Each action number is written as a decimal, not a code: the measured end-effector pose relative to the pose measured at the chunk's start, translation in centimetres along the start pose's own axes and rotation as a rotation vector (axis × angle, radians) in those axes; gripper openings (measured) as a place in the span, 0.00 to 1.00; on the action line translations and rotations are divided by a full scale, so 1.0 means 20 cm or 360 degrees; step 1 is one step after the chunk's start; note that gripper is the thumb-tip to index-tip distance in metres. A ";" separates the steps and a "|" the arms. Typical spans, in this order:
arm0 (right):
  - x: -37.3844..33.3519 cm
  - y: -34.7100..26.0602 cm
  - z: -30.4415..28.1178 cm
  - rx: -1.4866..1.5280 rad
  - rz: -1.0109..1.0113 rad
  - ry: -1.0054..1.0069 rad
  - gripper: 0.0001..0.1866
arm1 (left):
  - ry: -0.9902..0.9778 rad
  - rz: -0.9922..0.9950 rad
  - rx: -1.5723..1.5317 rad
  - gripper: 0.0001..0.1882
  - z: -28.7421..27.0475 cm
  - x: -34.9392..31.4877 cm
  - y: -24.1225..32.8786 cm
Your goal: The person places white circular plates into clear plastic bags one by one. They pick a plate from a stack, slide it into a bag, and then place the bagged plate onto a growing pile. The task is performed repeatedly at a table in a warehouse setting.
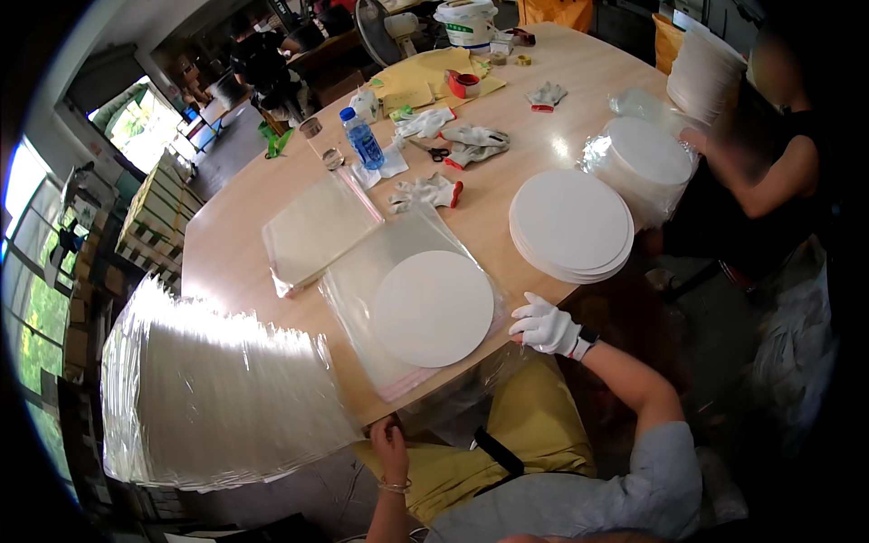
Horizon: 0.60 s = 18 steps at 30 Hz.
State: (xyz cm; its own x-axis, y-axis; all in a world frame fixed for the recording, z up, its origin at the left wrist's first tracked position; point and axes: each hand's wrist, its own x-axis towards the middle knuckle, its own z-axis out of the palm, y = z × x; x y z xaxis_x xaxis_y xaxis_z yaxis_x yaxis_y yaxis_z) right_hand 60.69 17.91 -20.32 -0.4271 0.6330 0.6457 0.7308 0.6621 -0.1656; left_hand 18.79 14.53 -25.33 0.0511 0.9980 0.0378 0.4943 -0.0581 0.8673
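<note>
My right hand (547, 328), in a white glove with a bare fingertip showing, pinches at the table's near edge. A clear plastic bag (466, 389) hangs under that edge and reaches toward both hands. My bare left hand (389, 445) is closed at the near edge, left of the bag; what its fingers hold is hard to make out. Between and beyond my hands, a round white board (433, 309) lies flat on a stack of clear bags (355, 299). To the right is a pile of round white boards (572, 222), near my gloved hand but apart from it.
A large fanned stack of wrapped clear film (222, 398) stands at left. Another bag stack (321, 226), gloves (425, 192), scissors (437, 152) and a blue-labelled bottle (362, 140) lie farther back. A co-worker at right handles bagged round boards (647, 154).
</note>
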 end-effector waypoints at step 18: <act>0.03 0.05 0.01 0.0496 0.1268 -0.0492 0.12 | -0.0070 0.0380 0.0220 0.14 0.08 0.25 0.18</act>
State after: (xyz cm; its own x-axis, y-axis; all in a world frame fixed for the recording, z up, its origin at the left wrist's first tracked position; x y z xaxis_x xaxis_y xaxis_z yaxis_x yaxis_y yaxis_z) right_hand 61.01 19.04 -20.22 -0.0137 0.9994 0.0325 0.7131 0.0325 -0.7003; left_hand 22.16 19.29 -22.89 0.2164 0.9537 0.2088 0.5771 -0.2974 0.7606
